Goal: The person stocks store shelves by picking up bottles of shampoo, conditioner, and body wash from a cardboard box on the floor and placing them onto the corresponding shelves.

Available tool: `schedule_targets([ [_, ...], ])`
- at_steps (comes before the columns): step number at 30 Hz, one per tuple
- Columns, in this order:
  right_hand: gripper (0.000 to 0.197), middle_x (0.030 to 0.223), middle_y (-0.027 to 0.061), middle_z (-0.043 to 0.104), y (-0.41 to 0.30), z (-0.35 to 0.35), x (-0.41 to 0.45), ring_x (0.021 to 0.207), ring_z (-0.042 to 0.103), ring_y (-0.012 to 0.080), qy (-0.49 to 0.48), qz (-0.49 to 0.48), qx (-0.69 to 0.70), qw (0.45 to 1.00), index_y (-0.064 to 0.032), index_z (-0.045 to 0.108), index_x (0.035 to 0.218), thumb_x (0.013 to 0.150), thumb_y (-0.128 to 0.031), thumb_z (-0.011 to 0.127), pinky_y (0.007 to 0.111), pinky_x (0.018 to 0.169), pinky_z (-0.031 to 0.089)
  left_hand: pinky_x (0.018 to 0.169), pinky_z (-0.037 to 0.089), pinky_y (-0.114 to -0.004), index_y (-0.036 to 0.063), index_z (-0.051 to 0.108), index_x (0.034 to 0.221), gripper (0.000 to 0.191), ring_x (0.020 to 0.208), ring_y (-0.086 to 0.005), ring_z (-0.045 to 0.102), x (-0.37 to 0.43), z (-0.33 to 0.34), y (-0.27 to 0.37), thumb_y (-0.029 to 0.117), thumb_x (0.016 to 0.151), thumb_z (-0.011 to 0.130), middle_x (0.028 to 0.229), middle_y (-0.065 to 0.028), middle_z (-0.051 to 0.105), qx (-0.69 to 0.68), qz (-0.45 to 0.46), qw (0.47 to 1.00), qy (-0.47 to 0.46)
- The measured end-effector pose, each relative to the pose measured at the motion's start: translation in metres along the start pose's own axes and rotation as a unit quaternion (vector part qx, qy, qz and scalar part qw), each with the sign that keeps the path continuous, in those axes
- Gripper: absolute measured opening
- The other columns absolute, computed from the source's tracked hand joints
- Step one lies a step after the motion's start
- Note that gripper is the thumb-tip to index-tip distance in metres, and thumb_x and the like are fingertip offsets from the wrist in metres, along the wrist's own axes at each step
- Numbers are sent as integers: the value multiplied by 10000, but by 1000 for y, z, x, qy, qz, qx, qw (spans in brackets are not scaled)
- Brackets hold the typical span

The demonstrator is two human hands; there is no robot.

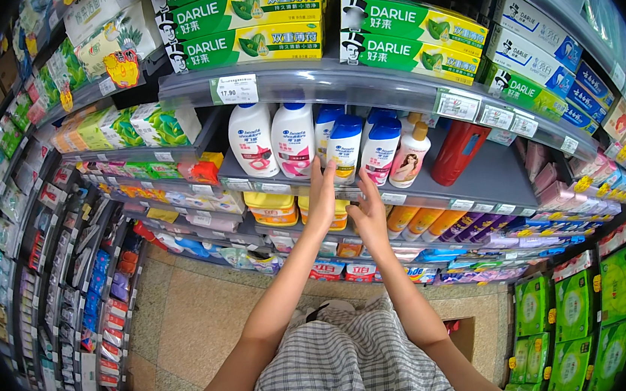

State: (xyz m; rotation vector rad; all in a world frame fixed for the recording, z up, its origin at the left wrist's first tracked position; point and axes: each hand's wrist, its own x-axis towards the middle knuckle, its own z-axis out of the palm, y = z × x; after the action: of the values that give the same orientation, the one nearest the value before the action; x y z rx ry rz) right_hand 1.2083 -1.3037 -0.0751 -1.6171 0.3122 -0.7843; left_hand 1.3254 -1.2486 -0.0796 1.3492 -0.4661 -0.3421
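Several white shampoo bottles with blue caps stand on a grey store shelf. My left hand (321,194) is upright at the shelf's front edge, fingertips beside the small yellow-labelled shampoo bottle (345,150); whether they touch it I cannot tell. On that bottle's other side is my right hand (368,210), fingers spread, in front of the small pink-labelled shampoo bottle (381,152). Neither hand is closed around a bottle. Two large shampoo bottles (254,139) stand to the left. To the right are a lotion bottle (411,158) with a gold cap and a leaning red container (460,153).
Boxes of toothpaste (248,46) are stacked on the shelf above, whose price-tag rail (302,86) overhangs the bottles. Yellow tubs (272,208) and orange cans (426,223) sit below. Shelving stands on both sides, and an open cardboard box (465,339) is on the floor.
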Motion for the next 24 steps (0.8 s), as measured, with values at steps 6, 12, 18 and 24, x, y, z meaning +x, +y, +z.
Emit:
schedule_targets([
  [6, 813, 1547, 134, 346, -3, -6, -4, 1424, 358, 289, -13, 9, -7, 1000, -106, 333, 1533, 776, 60, 581, 438, 1113, 357, 1202, 136, -392, -92, 183, 1515, 864, 1500, -348, 137, -1, -4, 7, 542, 982, 429, 1591, -275, 178, 79, 5, 996, 29],
  [12, 804, 1584, 111, 306, -4, -5, -7, 1457, 295, 328, -30, 13, 10, 999, -110, 300, 1545, 797, 47, 549, 478, 1148, 283, 1202, 140, -406, -96, 190, 1512, 895, 1494, -363, 155, -3, -12, 31, 579, 972, 423, 1580, -290, 197, 86, -3, 996, 14],
  [18, 798, 1587, 122, 303, -2, -4, -11, 1464, 282, 336, -41, 20, 11, 999, -101, 292, 1547, 805, 46, 549, 471, 1155, 269, 1204, 116, -395, -79, 168, 1525, 902, 1504, -343, 120, 11, -3, 43, 600, 975, 394, 1596, -269, 168, 85, 35, 996, 3],
  [24, 784, 1587, 124, 302, -2, -8, -17, 1469, 266, 340, -37, 29, 27, 999, -94, 297, 1544, 815, 61, 541, 451, 1156, 277, 1201, 121, -388, -60, 178, 1529, 896, 1498, -324, 138, 37, 1, 23, 619, 976, 370, 1597, -246, 182, 34, 12, 999, 11],
])
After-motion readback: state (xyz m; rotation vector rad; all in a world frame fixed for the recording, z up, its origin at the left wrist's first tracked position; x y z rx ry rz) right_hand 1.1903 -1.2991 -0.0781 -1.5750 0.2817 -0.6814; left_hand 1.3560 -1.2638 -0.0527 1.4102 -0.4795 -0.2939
